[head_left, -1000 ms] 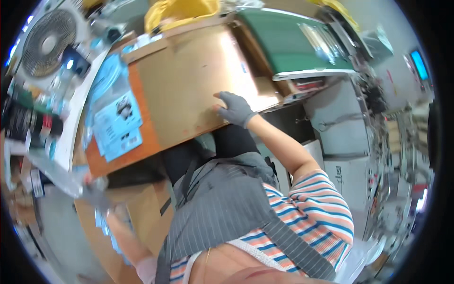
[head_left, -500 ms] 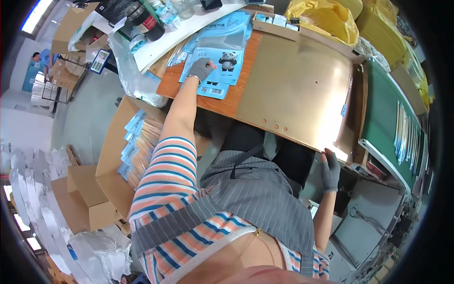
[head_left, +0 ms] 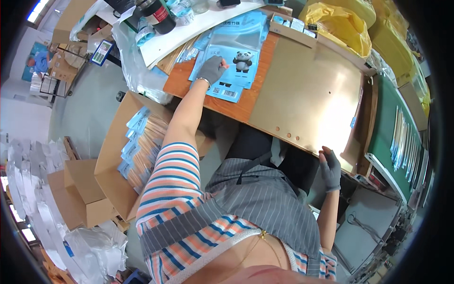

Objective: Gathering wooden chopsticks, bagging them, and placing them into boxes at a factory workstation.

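My left hand (head_left: 213,71), in a grey fingerless glove, rests on a stack of light-blue printed plastic bags (head_left: 243,80) with a panda picture. Its fingers are curled closed; whatever may be under or in them is hidden. The bags lie on the orange-brown wooden part of the table (head_left: 228,107). Beside the front edge of a shiny brass-coloured metal plate (head_left: 302,90) is my right hand (head_left: 330,170), gloved the same way. Its fingers are stretched out, and no object shows in it.
At my left stands a cardboard box (head_left: 109,156) with bundled wooden sticks in blue-printed wraps (head_left: 150,135). A white shelf (head_left: 203,23) carries a black flask (head_left: 156,15). Yellow plastic bags (head_left: 338,26) lie beyond the plate. Thin wrapped sticks (head_left: 404,139) lie on a green surface (head_left: 385,118) at right.
The whole view has shifted slightly, so the table appears further right. My left hand stays on the blue bags, and my right hand stays by the plate's edge.
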{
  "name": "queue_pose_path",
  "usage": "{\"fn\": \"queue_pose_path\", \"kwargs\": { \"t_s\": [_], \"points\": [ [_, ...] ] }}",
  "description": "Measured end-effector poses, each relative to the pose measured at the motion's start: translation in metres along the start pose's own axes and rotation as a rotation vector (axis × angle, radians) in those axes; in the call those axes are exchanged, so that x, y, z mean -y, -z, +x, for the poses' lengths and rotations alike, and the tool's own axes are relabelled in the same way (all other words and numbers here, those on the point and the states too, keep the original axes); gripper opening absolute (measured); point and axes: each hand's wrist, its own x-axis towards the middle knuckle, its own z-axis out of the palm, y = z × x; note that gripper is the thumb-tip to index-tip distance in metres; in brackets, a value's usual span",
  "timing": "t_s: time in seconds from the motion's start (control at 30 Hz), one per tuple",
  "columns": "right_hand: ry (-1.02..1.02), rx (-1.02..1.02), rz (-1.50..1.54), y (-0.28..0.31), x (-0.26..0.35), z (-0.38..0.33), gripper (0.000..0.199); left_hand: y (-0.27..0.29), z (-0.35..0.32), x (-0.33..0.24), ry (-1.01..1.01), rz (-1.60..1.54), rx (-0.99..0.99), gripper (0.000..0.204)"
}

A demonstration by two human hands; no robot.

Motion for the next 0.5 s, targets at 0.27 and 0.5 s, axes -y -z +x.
{"fn": "queue_pose_path", "kwargs": {
  "t_s": [0.27, 0.5],
  "points": [
    [0.03, 0.085, -0.027, -0.021, 0.017, 0.013, 0.034, 0.006, 0.013, 0.011, 0.058, -0.048, 0.083, 0.022],
    [0.05, 0.005, -0.042, -0.051, 0.094, 0.041, 0.029, 0.05, 0.023, -0.099, -0.023, -0.153, 0.026, 0.024]
  ]
}}
